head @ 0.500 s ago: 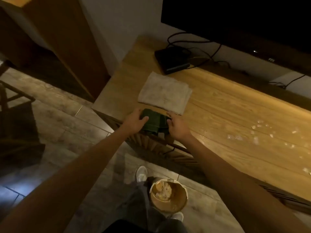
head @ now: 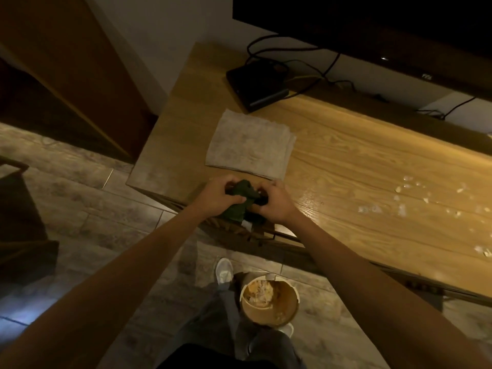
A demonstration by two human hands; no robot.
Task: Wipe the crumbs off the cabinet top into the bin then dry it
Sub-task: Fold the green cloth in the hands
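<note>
We see the dark green cloth (head: 241, 198) bunched at the front edge of the cabinet top (head: 346, 161), just left of frame centre; our left hand (head: 221, 195) grips it with curled fingers, and our right hand (head: 275, 202) pinches its other side; the crumbs (head: 404, 198) lie scattered at the right of the frame, well apart from the cloth; a folded grey towel (head: 249, 146) lies just above the hands; the bin (head: 270, 300) stands on the floor at lower centre, beside a white shoe (head: 223, 270).
</note>
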